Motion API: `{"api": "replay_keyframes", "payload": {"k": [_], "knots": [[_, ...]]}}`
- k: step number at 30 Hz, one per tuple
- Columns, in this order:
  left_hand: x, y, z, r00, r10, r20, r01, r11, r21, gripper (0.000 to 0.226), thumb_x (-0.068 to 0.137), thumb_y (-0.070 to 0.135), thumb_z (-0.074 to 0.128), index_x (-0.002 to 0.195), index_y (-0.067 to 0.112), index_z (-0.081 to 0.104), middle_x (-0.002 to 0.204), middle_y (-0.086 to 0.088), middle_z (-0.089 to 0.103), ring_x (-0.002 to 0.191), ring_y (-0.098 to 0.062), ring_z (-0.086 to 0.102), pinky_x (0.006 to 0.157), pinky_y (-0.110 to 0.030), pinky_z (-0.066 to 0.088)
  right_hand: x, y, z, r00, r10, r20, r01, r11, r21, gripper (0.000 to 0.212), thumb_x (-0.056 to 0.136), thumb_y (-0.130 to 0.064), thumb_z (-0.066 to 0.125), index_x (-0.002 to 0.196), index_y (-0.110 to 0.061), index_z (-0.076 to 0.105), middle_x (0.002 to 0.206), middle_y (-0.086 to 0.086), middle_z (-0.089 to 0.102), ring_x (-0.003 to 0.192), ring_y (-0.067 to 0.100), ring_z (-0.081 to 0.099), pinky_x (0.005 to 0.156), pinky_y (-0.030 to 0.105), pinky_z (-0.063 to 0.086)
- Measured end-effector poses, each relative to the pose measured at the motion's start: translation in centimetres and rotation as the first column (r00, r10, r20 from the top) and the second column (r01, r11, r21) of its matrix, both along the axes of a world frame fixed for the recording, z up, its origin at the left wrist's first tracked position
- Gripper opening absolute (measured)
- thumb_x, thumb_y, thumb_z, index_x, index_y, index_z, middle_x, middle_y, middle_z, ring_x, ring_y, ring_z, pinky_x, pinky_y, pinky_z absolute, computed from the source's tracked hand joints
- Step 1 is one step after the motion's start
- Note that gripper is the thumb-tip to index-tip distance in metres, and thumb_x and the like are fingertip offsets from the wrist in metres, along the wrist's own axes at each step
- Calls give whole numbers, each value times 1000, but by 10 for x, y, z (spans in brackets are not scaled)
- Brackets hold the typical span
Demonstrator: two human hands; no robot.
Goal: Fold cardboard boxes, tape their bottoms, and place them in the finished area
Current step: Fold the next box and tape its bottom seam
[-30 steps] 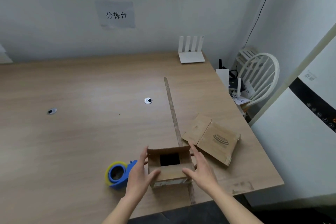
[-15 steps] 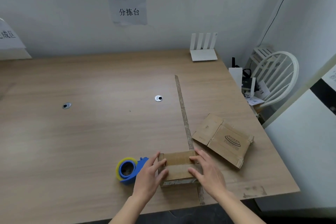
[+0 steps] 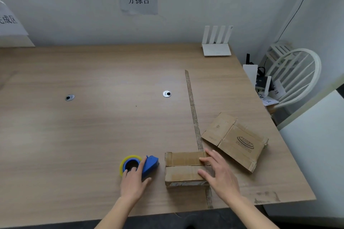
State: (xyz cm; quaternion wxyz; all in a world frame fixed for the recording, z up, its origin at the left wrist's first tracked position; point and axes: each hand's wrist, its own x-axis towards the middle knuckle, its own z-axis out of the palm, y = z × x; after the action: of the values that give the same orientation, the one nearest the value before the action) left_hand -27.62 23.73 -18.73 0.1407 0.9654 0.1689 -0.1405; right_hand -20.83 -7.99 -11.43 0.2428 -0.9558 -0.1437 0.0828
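A small cardboard box [image 3: 183, 168] stands near the table's front edge with its two flaps folded shut on top. My right hand [image 3: 220, 174] lies flat on the box's right side, fingers spread over the flaps. Just left of the box sits a blue tape dispenser [image 3: 147, 166] with a yellow-rimmed roll. My left hand [image 3: 134, 182] rests on the dispenser, fingers laid over the roll and the blue body. A flattened cardboard box [image 3: 236, 140] lies to the right of the folded one.
The wooden table [image 3: 93, 135] has a strip of tape [image 3: 192, 109] running front to back and two round cable holes. A white router [image 3: 216, 42] stands at the back. A white chair [image 3: 296, 74] and a white cabinet flank the right edge.
The box's flaps were folded shut. My left hand left the box and moved left onto the tape dispenser. My right hand stayed on the box.
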Motion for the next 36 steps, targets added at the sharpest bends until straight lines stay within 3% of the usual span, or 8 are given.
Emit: {"api": "replay_keyframes", "payload": {"k": [2, 5, 10, 14, 20, 24, 27, 36], "knots": [[2, 5, 2, 1000, 24, 8, -23, 994, -109, 76, 99, 46, 56, 160, 39, 10, 110, 5, 59, 97, -12, 58, 84, -26, 50, -1, 2, 2, 1000, 12, 27, -12, 1000, -5, 43, 90, -60, 60, 130, -44, 57, 156, -28, 25, 150, 0, 11, 120, 38, 33], [-2, 18, 19, 998, 63, 23, -51, 934, -353, 60, 98, 33, 58, 153, 33, 35, 124, 6, 61, 108, -16, 59, 86, -30, 47, -1, 6, 8, 996, 43, 82, -39, 998, -45, 45, 92, -49, 66, 133, -33, 61, 155, -20, 33, 150, 7, 20, 122, 34, 27], [-1, 36, 106, 982, 149, 112, -52, 796, -603, 48, 77, 73, 66, 121, 57, 56, 98, 25, 71, 83, -1, 69, 65, -20, 52, 2, 18, 25, 990, 135, 38, -128, 981, -142, 45, 93, -37, 66, 137, -28, 59, 128, -13, 51, 117, 4, 42, 99, 17, 34], [20, 3, 171, 987, -75, 141, 137, 854, -502, 52, 69, 90, 57, 113, 64, 59, 97, 32, 69, 86, 4, 67, 70, -24, 55, 0, 27, 42, 983, 147, -110, -152, 987, -43, 45, 98, -19, 61, 142, -25, 54, 120, -11, 51, 104, 2, 48, 91, 15, 42], [56, -72, 189, 954, -289, 83, 300, 903, -308, 59, 73, 90, 44, 113, 53, 64, 101, 27, 67, 84, 2, 62, 67, -23, 52, 4, 16, 44, 944, 102, -313, -62, 989, 136, 41, 101, -20, 53, 141, -33, 56, 112, -11, 53, 99, 2, 53, 88, 19, 46], [70, -83, 183, 957, -290, 25, 284, 910, -302, 61, 70, 93, 40, 108, 52, 63, 98, 26, 66, 82, 1, 62, 63, -20, 45, 15, 6, 49, 796, 29, -605, 251, 893, 373, 33, 105, -16, 42, 127, -21, 66, 112, -1, 65, 94, 9, 59, 85, 22, 52], [77, -86, 177, 951, -311, 8, 301, 915, -267, 53, 71, 93, 41, 101, 55, 62, 95, 28, 66, 81, 2, 63, 65, -22, 51, 19, 3, 52, 692, 110, -713, 317, 841, 438, 35, 109, -34, 36, 115, -20, 68, 103, 2, 63, 89, 14, 54, 78, 25, 45], [76, -95, 188, 932, -362, -20, 354, 919, -172, 57, 75, 90, 41, 113, 54, 64, 96, 32, 64, 82, 3, 62, 61, -16, 42, 24, -1, 39, 738, 59, -672, 352, 816, 458, 11, 94, -23, 70, 101, -26, 76, 98, -10, 76, 95, 5, 69, 76, 17, 51]]}}
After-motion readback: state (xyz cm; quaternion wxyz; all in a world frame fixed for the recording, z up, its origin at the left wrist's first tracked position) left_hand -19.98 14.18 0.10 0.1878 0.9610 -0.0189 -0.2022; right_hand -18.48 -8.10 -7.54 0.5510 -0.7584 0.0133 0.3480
